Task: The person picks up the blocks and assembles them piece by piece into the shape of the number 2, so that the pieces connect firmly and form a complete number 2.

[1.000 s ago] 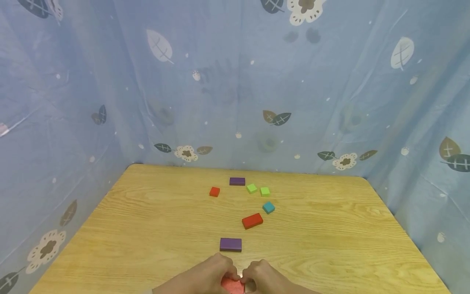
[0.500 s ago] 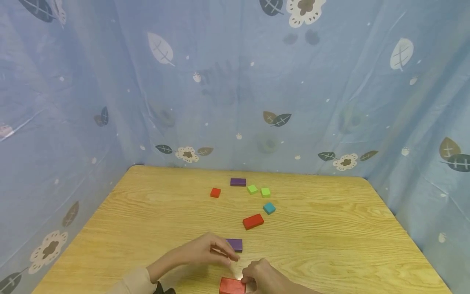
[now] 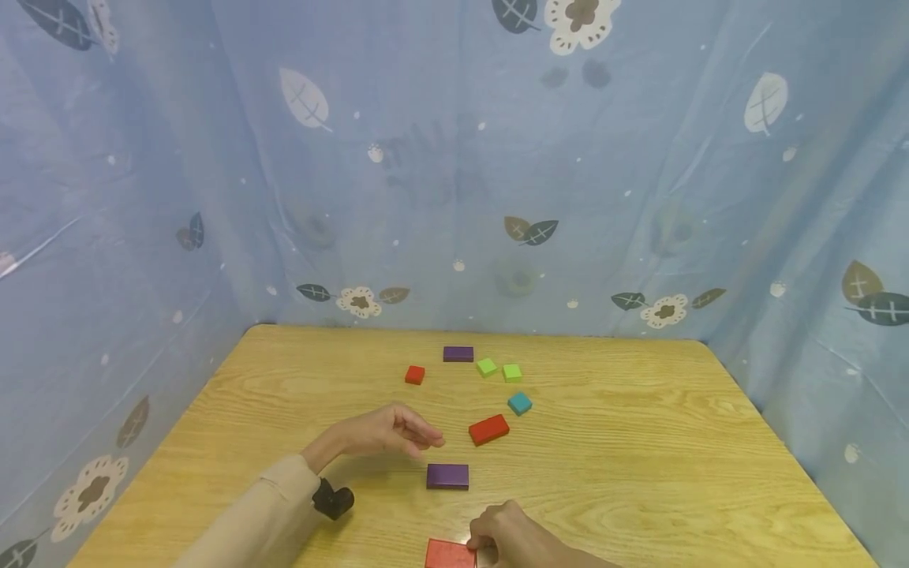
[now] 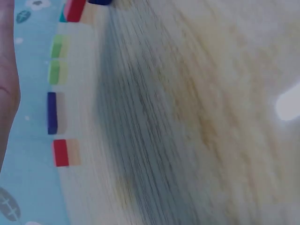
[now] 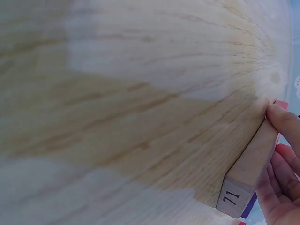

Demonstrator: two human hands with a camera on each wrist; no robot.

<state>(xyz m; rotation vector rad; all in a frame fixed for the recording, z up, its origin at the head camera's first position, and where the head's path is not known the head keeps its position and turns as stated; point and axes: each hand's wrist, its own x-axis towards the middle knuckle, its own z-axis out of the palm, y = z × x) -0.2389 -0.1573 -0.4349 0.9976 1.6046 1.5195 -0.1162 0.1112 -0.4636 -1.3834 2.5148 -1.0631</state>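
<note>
My right hand [image 3: 514, 536] pinches a plain wooden block [image 5: 248, 164] near the table's front edge, thumb on one side and curled fingers on the other. The number 71 is printed on the block's near end in the right wrist view. Right beside it lies a red block [image 3: 450, 554], cut off by the bottom of the head view. My left hand [image 3: 387, 432] hovers over the table with loosely bent fingers and nothing in them, just beyond and left of a purple block [image 3: 447, 476]. Only a strip of that hand shows in the left wrist view.
Farther back lie a long red block [image 3: 488, 430], a teal block [image 3: 520, 404], two green blocks [image 3: 487, 368], a second purple block [image 3: 458, 354] and a small red block [image 3: 415, 375]. A blue patterned curtain [image 3: 454, 197] encloses the table [image 3: 639, 442]. A black device [image 3: 332, 498] sits on the left wrist.
My left hand has let go of the front red block and moved forward and left, passing over the near purple block. The right hand stays in place.
</note>
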